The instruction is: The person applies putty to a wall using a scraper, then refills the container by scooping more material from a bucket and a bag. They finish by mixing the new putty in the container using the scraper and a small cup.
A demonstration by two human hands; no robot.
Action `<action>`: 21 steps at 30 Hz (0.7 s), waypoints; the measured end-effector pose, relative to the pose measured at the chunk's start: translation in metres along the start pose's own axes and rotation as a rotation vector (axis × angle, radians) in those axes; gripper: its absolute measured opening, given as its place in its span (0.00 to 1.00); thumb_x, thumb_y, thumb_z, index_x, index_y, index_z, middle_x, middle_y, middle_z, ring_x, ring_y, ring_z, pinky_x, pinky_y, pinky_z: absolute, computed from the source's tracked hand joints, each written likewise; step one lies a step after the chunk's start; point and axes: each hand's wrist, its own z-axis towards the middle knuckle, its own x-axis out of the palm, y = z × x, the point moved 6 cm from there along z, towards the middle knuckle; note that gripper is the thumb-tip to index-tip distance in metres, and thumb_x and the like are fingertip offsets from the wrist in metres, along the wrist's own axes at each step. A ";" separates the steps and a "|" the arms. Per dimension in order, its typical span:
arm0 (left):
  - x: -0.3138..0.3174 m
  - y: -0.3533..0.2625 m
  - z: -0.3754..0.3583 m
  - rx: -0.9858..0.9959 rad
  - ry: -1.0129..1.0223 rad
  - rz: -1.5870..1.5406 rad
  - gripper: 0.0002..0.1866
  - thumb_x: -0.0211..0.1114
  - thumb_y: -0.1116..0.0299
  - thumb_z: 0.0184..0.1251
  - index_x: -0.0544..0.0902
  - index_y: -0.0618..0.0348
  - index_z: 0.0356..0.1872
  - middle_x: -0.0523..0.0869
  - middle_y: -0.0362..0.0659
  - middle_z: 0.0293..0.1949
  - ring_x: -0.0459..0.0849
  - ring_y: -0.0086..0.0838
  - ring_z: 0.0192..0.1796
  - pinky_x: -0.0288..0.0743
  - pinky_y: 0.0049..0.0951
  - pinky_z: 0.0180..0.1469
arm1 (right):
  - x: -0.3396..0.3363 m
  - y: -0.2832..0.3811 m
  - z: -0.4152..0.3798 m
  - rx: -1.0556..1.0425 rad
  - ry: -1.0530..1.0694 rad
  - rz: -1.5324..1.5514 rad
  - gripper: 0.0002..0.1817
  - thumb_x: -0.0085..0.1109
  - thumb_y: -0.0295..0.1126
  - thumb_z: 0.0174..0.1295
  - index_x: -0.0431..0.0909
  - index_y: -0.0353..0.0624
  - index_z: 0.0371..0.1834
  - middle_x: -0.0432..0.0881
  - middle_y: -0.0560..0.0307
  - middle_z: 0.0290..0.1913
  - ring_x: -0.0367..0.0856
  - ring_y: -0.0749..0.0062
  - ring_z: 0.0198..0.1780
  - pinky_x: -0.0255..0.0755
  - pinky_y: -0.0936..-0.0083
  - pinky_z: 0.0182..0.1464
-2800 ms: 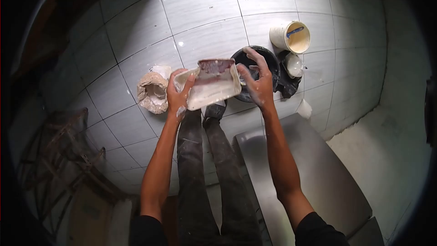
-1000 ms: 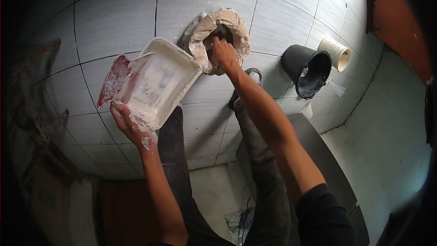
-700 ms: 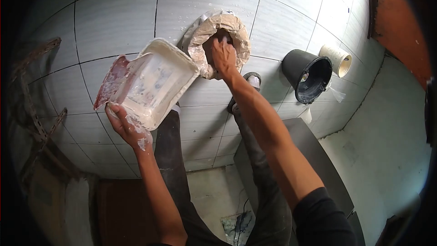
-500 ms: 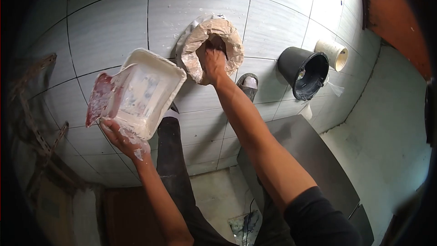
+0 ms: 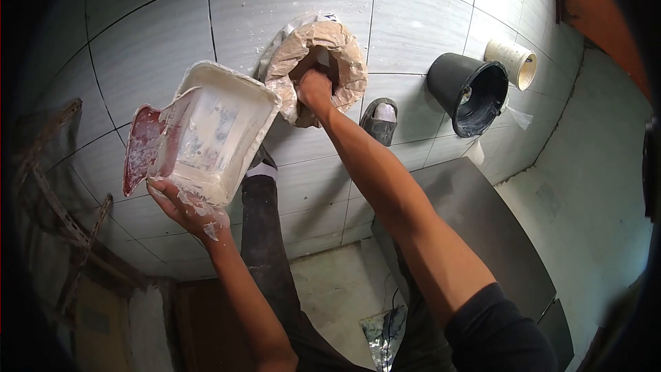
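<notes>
My left hand [image 5: 189, 210], smeared with white paste, grips a white plastic tub [image 5: 265, 107] by its lower corner. The tub is tilted toward me, and pale paste coats its inside walls and bottom. A red plastic piece [image 5: 143, 148], streaked with white and shaped like a flat scraper, sticks out at the tub's left side, close above my fingers. My right hand [image 5: 316, 88] reaches down into the open mouth of a brown paper sack [image 5: 350, 47] with a rolled-down rim. Its fingers are hidden inside the sack.
On the grey tiled floor, a black bucket [image 5: 454, 86] and a smaller white bucket [image 5: 508, 62] lie to the right. My sandalled foot [image 5: 380, 120] is beside the sack. A dark grey cabinet [image 5: 475, 220] stands at lower right; a rusty metal frame [image 5: 62, 200] is at left.
My right hand has shifted slightly inside the sack, its knuckles now turned more upward. The left hand keeps its hold on the tub. The camera view has moved a little.
</notes>
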 end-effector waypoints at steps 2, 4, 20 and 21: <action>-0.001 0.002 0.000 0.025 0.017 0.017 0.35 0.49 0.38 0.69 0.61 0.61 0.61 0.67 0.52 0.60 0.70 0.38 0.61 0.66 0.41 0.63 | 0.005 0.001 0.000 -0.080 0.076 0.067 0.11 0.59 0.37 0.56 0.84 0.41 0.31 0.86 0.47 0.37 0.86 0.58 0.41 0.79 0.66 0.44; 0.001 0.000 -0.001 0.062 0.008 0.014 0.35 0.49 0.38 0.70 0.61 0.61 0.61 0.67 0.53 0.60 0.70 0.38 0.61 0.66 0.41 0.63 | 0.001 -0.006 0.001 -0.142 0.103 0.154 0.14 0.62 0.41 0.54 0.84 0.40 0.29 0.85 0.45 0.35 0.86 0.56 0.39 0.79 0.66 0.41; 0.014 -0.008 0.000 0.268 0.097 -0.013 0.31 0.47 0.41 0.72 0.62 0.61 0.59 0.70 0.50 0.56 0.72 0.33 0.58 0.67 0.39 0.61 | -0.063 -0.014 -0.048 -0.130 -0.109 0.769 0.28 0.72 0.33 0.48 0.67 0.33 0.47 0.79 0.50 0.31 0.77 0.69 0.30 0.73 0.72 0.33; 0.015 -0.007 0.000 0.228 0.095 -0.059 0.30 0.48 0.43 0.72 0.63 0.61 0.58 0.70 0.49 0.56 0.72 0.32 0.57 0.67 0.38 0.61 | -0.072 -0.012 -0.056 -0.233 -0.254 0.728 0.28 0.72 0.34 0.47 0.67 0.36 0.47 0.81 0.44 0.34 0.82 0.62 0.34 0.74 0.68 0.35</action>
